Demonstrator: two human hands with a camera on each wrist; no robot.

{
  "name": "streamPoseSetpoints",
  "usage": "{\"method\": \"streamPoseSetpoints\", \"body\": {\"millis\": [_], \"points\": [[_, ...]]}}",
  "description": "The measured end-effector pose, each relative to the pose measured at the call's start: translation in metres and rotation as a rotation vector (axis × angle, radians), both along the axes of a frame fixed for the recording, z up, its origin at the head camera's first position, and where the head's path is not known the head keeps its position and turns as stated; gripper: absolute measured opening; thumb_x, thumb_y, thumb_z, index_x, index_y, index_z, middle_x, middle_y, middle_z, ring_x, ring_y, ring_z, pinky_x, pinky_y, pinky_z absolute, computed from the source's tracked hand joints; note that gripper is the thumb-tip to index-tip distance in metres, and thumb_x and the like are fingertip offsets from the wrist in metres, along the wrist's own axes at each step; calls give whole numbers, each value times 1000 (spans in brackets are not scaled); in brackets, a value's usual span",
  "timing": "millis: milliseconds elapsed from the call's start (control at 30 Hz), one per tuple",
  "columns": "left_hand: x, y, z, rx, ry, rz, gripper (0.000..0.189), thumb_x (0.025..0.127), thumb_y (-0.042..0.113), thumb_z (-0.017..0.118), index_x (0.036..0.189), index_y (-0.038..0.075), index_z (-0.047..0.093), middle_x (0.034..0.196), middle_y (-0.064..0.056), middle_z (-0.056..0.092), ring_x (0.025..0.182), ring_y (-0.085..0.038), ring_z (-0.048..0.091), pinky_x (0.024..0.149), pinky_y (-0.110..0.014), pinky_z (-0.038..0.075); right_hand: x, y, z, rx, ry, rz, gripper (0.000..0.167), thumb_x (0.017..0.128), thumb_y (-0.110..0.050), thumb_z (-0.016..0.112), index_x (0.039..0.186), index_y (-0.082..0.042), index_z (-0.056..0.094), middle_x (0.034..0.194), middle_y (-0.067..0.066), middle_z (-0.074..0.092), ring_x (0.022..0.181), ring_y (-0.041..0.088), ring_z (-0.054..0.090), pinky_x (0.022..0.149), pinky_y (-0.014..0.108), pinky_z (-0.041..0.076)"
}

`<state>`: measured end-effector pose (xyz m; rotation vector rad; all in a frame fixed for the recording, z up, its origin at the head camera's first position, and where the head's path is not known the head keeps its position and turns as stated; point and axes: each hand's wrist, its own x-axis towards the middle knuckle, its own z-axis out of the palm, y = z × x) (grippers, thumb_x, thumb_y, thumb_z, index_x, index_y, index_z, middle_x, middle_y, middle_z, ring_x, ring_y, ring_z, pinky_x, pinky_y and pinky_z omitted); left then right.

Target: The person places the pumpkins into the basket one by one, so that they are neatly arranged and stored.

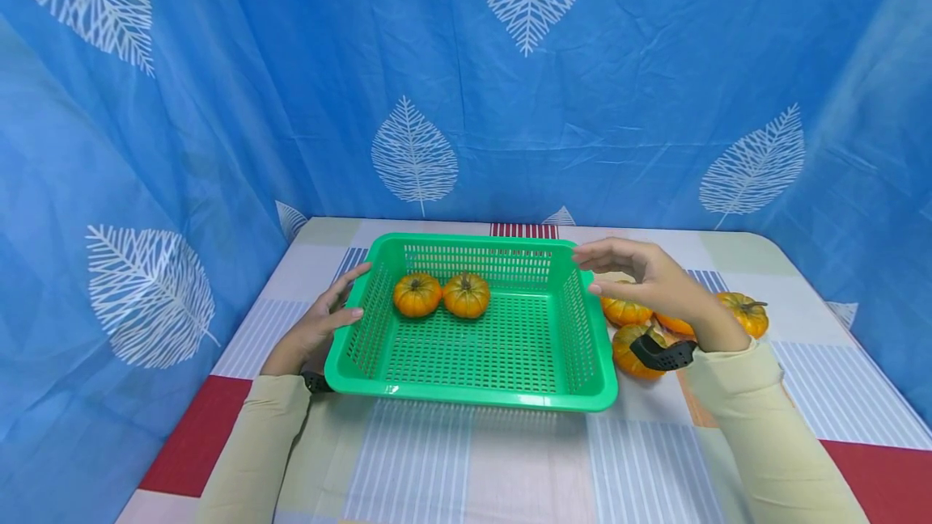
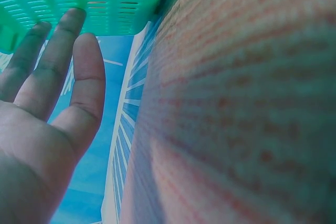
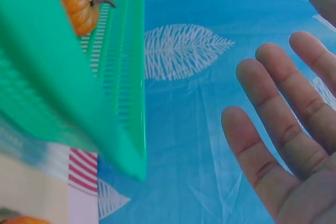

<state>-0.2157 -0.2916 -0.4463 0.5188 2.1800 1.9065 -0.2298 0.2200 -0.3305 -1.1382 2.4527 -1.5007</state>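
Observation:
A green plastic basket (image 1: 469, 403) with slotted walls stands on the table, holding two small orange pumpkins (image 1: 417, 295) side by side towards its back left. At its left side is my left hand (image 1: 320, 323), its fingers extended along the wall. The left wrist view shows those fingertips (image 2: 76, 17) right at the slotted green wall. My right hand (image 1: 648, 275) is raised by the basket's back right corner, fingers loosely extended. In the right wrist view, the spread right hand (image 3: 299, 145) holds nothing, and a gap separates it from the green rim (image 3: 137, 145).
Several more pumpkins (image 1: 638, 352) lie on the table right of the basket, beneath and beside the right forearm. A patchwork-patterned cloth (image 1: 415, 459) covers the table. Blue curtains (image 1: 466, 160) with white leaf prints hang behind and at both sides.

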Motion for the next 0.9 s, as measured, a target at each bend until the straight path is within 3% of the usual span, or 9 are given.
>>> {"method": "streamPoseSetpoints", "body": {"millis": [233,400,667,900], "points": [[1,0,0,-1,4,-4,78,109,20,58,175,13,17,177,-29,7,135,-6,45,101,-25,54,9,18,-10,35,39,-35,42,99,7,71,140,8,65,133,-7,72,118,3,67,100,15,52],[1,0,0,3,3,-10,77,109,18,57,175,12,16,176,-29,9,133,-5,47,101,-26,55,14,32,-20,49,38,-65,42,98,8,72,139,9,65,131,-15,71,116,2,67,98,13,52],[2,0,1,7,-5,-12,77,110,18,56,175,11,15,174,-30,16,132,-5,51,105,-27,53,20,50,-33,93,-10,-134,43,99,5,73,141,8,64,131,-21,69,115,-2,65,95,13,53],[2,1,1,41,-27,-12,78,109,17,57,175,10,15,171,-32,20,128,-7,53,101,-25,55,21,62,-47,77,-39,-126,42,99,8,72,140,11,63,130,-22,69,116,0,66,95,13,54]]}}
